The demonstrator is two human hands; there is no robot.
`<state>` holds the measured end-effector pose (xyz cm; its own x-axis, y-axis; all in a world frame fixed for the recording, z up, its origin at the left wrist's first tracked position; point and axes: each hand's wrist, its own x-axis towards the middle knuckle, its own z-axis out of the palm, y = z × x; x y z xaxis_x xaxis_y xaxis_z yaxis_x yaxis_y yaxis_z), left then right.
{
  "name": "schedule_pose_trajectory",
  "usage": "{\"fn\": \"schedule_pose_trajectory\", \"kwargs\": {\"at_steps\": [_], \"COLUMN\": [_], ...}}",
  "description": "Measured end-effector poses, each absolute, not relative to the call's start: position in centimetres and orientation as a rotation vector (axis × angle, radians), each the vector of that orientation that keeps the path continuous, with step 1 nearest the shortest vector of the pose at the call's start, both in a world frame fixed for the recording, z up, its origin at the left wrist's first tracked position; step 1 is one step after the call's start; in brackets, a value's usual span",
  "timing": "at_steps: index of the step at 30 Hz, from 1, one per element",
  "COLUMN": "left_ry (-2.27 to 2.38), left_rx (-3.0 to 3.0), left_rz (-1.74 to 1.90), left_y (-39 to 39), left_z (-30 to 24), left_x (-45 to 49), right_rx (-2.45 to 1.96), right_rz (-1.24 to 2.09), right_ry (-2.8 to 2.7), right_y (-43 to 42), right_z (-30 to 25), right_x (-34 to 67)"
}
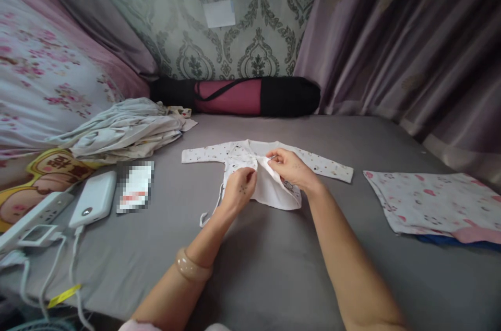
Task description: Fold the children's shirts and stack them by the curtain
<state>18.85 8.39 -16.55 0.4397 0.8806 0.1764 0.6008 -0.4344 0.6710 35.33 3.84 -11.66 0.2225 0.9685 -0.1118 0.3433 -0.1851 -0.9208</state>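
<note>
A small white baby shirt (321,163) with tiny prints lies spread on the grey sheet (274,268), both long sleeves stretched out sideways. My left hand (239,188) rests closed on the shirt's front panel, with a pale bangle on that wrist. My right hand (288,166) pinches the edge of the front flap near the shirt's middle. A thin white tie string (209,211) trails from the shirt toward me.
A heap of pale clothes (125,130) lies at the left. A white power bank (94,198), a power strip (35,213) and cables sit at the near left. Folded printed cloths (434,200) lie at the right. A black-and-maroon roll bag (238,96) lies by the wall.
</note>
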Motion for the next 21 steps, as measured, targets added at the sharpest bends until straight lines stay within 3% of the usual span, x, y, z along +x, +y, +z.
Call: {"fn": "schedule_pose_trajectory", "kwargs": {"at_steps": [21], "left_ry": [0.781], "left_rx": [2.464], "left_rz": [0.684], "left_y": [6.4], "left_z": [-19.3], "left_x": [21.5], "right_rx": [-1.608], "right_rz": [0.786], "right_ry": [-1.541], "right_y": [5.4], "right_z": [-15.1], "right_x": [34.3]}}
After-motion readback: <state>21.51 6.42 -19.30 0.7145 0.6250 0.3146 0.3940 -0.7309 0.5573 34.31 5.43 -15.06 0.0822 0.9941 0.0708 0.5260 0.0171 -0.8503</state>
